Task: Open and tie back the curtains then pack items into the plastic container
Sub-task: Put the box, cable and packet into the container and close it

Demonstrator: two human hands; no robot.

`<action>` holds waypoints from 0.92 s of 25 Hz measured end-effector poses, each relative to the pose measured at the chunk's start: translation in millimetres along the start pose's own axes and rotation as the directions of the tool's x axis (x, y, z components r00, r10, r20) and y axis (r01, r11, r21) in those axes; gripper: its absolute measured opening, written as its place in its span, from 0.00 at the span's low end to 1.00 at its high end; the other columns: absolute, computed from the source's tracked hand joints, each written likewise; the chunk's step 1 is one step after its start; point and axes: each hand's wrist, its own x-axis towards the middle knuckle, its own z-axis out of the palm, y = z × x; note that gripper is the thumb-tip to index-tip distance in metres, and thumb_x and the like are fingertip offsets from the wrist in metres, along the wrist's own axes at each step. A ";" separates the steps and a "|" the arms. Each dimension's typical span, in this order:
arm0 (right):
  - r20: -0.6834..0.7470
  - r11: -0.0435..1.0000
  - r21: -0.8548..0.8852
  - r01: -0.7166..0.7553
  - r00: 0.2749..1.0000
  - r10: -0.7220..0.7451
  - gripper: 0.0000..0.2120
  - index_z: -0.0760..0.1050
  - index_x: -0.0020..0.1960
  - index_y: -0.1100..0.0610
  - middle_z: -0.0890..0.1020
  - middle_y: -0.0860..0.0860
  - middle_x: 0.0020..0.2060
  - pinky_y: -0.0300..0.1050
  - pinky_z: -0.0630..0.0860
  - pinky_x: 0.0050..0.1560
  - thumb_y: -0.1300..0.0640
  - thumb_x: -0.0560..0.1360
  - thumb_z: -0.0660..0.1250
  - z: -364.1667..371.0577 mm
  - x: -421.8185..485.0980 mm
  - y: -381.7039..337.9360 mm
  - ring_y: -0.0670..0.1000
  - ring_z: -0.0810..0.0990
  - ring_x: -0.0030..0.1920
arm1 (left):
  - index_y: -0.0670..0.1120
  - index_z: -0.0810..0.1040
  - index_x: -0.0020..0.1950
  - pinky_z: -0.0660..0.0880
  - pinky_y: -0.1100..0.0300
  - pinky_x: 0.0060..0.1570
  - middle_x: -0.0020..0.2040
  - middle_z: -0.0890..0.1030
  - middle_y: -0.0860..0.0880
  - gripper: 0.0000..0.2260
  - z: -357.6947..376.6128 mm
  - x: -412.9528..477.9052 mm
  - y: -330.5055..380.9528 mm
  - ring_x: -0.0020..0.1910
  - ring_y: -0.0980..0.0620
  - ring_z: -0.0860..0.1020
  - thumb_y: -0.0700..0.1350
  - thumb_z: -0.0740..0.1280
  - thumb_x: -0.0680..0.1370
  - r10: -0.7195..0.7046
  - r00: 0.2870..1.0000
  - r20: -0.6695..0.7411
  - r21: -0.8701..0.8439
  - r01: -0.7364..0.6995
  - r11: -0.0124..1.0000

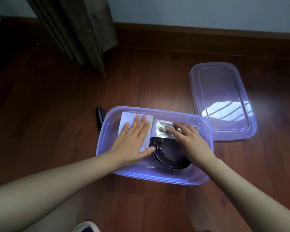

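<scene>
Two-handed, presses inside translucent oblong container (157, 179) lying left-right: left hand (132, 139) flat on white booklet (129, 117), right hand (189, 139) loose-fingered on crinkly foil (158, 132).

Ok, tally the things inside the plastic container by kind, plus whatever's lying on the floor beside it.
White booklet: 1
Silver foil packet: 1
Coiled black belt: 1
Container lid, on the floor: 1
Small black object, on the floor: 1
Total: 5, with 3 inside the plastic container.
</scene>
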 end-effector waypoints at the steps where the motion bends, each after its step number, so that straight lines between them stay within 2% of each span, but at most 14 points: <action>1: -0.001 1.000 -0.002 -0.005 1.000 0.005 0.29 0.73 0.65 0.52 0.76 0.57 0.62 0.52 0.80 0.48 0.69 0.67 0.72 -0.3 0.0 0.0 0.61 0.76 0.59 | 0.47 0.33 0.72 0.39 0.51 0.74 0.74 0.33 0.51 0.38 -6.6 -2.0 -3.0 0.73 0.50 0.30 0.70 0.34 0.70 0.014 0.999 -0.049 -0.069 -0.017 0.997; 3: -0.016 1.000 0.002 -0.016 1.000 0.016 0.26 0.73 0.65 0.55 0.76 0.59 0.63 0.54 0.77 0.54 0.65 0.69 0.72 -3.2 1.0 5.0 0.63 0.76 0.60 | 0.42 0.48 0.76 0.47 0.53 0.73 0.77 0.49 0.46 0.37 -28.2 6.3 -13.7 0.77 0.49 0.47 0.66 0.42 0.76 -0.008 0.940 -0.342 -0.250 -0.082 0.965; 5: -0.052 0.999 0.001 -0.034 0.998 0.034 0.22 0.72 0.66 0.56 0.75 0.59 0.64 0.56 0.70 0.62 0.59 0.72 0.69 -9.0 1.8 7.3 0.62 0.74 0.64 | 0.37 0.70 0.68 0.62 0.56 0.65 0.67 0.72 0.39 0.25 -48.9 22.9 -40.5 0.67 0.43 0.69 0.53 0.54 0.79 -0.240 0.729 -0.641 -0.405 -0.057 0.912; 6: -0.090 0.998 -0.007 -0.060 0.994 0.059 0.21 0.71 0.66 0.57 0.75 0.58 0.64 0.58 0.68 0.64 0.57 0.73 0.66 -13.4 1.9 8.2 0.61 0.73 0.65 | 0.37 0.75 0.61 0.66 0.56 0.59 0.60 0.75 0.38 0.18 -56.0 32.4 -59.4 0.60 0.40 0.73 0.48 0.57 0.79 -0.406 0.639 -0.653 -0.503 0.034 0.863; 7: -0.137 0.995 -0.010 -0.099 0.986 0.097 0.21 0.71 0.65 0.58 0.75 0.58 0.64 0.58 0.66 0.65 0.56 0.73 0.65 -18.0 0.8 9.9 0.60 0.73 0.64 | 0.38 0.76 0.58 0.67 0.56 0.56 0.58 0.75 0.38 0.14 -56.9 40.7 -80.8 0.56 0.39 0.74 0.45 0.59 0.78 -0.565 0.605 -0.561 -0.605 0.167 0.779; 8: -0.181 0.989 0.002 -0.148 0.973 0.146 0.20 0.71 0.65 0.59 0.75 0.58 0.63 0.58 0.66 0.65 0.56 0.73 0.63 -22.5 -1.1 11.6 0.60 0.73 0.63 | 0.39 0.75 0.58 0.68 0.55 0.56 0.59 0.73 0.37 0.13 -52.4 45.9 -100.9 0.57 0.38 0.74 0.45 0.62 0.77 -0.689 0.613 -0.388 -0.649 0.349 0.676; 9: -0.210 0.979 0.025 -0.202 0.956 0.203 0.20 0.71 0.65 0.60 0.75 0.58 0.63 0.57 0.65 0.65 0.57 0.74 0.63 -26.3 -4.0 13.3 0.60 0.72 0.63 | 0.40 0.73 0.61 0.68 0.54 0.57 0.62 0.71 0.37 0.16 -44.1 46.7 -116.6 0.60 0.37 0.72 0.48 0.64 0.77 -0.754 0.629 -0.188 -0.602 0.533 0.595; 11: -0.206 0.945 0.073 -0.319 0.922 0.328 0.22 0.68 0.68 0.61 0.72 0.59 0.66 0.55 0.66 0.65 0.58 0.75 0.64 -28.6 -12.0 17.6 0.61 0.71 0.64 | 0.41 0.68 0.66 0.69 0.50 0.58 0.65 0.68 0.36 0.25 -26.2 39.1 -134.3 0.62 0.36 0.71 0.54 0.68 0.74 -0.732 0.679 0.059 -0.444 0.675 0.590; 13: -0.124 0.896 0.136 -0.422 0.890 0.438 0.25 0.63 0.71 0.62 0.68 0.60 0.69 0.54 0.64 0.68 0.58 0.76 0.64 -26.3 -18.3 21.5 0.60 0.66 0.68 | 0.40 0.67 0.65 0.71 0.51 0.52 0.62 0.72 0.35 0.26 -12.5 33.5 -141.2 0.58 0.36 0.73 0.52 0.70 0.73 -0.678 0.733 0.055 -0.428 0.631 0.647; 15: -0.002 0.779 0.351 -0.520 0.831 0.556 0.26 0.59 0.73 0.62 0.66 0.58 0.71 0.48 0.62 0.69 0.55 0.78 0.61 -27.2 -18.8 19.7 0.57 0.64 0.71 | 0.41 0.69 0.63 0.72 0.52 0.49 0.58 0.76 0.36 0.24 -12.2 29.1 -140.6 0.55 0.37 0.76 0.49 0.72 0.72 -0.673 0.736 -0.068 -0.489 0.564 0.666; 18: 0.050 0.587 0.599 -0.545 0.757 0.651 0.23 0.60 0.73 0.60 0.68 0.54 0.70 0.34 0.58 0.63 0.51 0.81 0.54 -29.2 -17.3 17.1 0.48 0.65 0.69 | 0.42 0.72 0.61 0.72 0.58 0.50 0.55 0.80 0.40 0.22 -39.6 21.6 -121.5 0.51 0.43 0.78 0.46 0.73 0.70 -0.632 0.640 -0.438 -0.620 0.294 0.727; 20: 0.052 0.484 0.671 -0.561 0.687 0.725 0.20 0.64 0.70 0.58 0.71 0.51 0.65 0.31 0.59 0.57 0.50 0.82 0.51 -30.9 -17.4 16.2 0.45 0.68 0.64 | 0.40 0.74 0.59 0.69 0.69 0.46 0.51 0.80 0.45 0.20 -64.3 14.7 -88.7 0.46 0.52 0.76 0.45 0.72 0.70 -0.498 0.576 -0.649 -0.571 0.065 0.818; 21: 0.065 0.431 0.697 -0.573 0.649 0.758 0.20 0.66 0.68 0.57 0.72 0.50 0.62 0.32 0.60 0.56 0.49 0.82 0.49 -29.6 -17.5 17.3 0.46 0.69 0.62 | 0.40 0.75 0.57 0.69 0.71 0.45 0.48 0.79 0.47 0.19 -73.9 13.1 -65.9 0.44 0.55 0.75 0.47 0.72 0.70 -0.416 0.588 -0.694 -0.547 -0.055 0.836; 23: 0.133 0.280 0.749 -0.600 0.550 0.824 0.22 0.69 0.63 0.56 0.74 0.49 0.57 0.39 0.63 0.57 0.44 0.81 0.47 -24.1 -18.9 22.6 0.50 0.72 0.58 | 0.40 0.76 0.53 0.74 0.70 0.46 0.46 0.79 0.48 0.17 -79.1 15.1 -16.0 0.42 0.57 0.76 0.47 0.72 0.70 -0.207 0.708 -0.675 -0.551 -0.298 0.780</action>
